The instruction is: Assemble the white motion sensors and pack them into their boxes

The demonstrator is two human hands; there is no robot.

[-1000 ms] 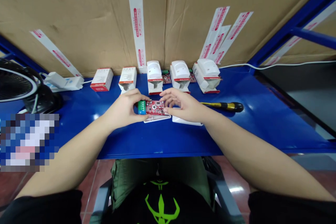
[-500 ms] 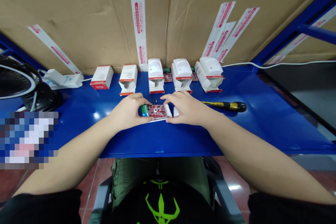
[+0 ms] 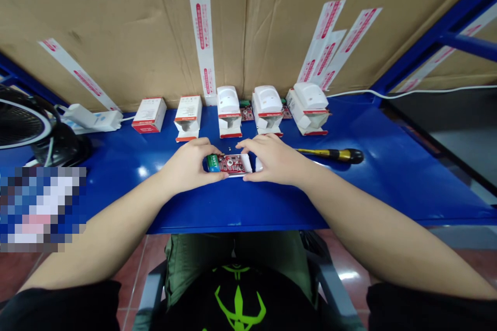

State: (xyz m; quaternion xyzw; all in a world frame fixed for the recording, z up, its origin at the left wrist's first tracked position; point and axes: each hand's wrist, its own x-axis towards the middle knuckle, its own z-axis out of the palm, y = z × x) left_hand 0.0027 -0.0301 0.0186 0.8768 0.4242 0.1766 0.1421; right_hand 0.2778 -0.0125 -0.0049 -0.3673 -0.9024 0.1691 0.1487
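Observation:
A red circuit board (image 3: 230,164) with a green battery (image 3: 212,162) at its left end sits in a white plastic base (image 3: 246,162) on the blue table (image 3: 163,186). My left hand (image 3: 189,164) grips the battery end with curled fingers. From the right, my right hand (image 3: 274,159) pinches the white base, and a second white part lies partly hidden under it.
Three white sensor units (image 3: 267,100) stand on small boxes at the back, with two closed boxes (image 3: 149,115) to their left. A yellow-and-black screwdriver (image 3: 333,154) lies right of my hands. A black fan (image 3: 34,129) and a power strip (image 3: 90,118) are at far left. Cardboard backs the table.
The board with its battery came down from slightly raised into the white base on the table, and both hands closed in around it.

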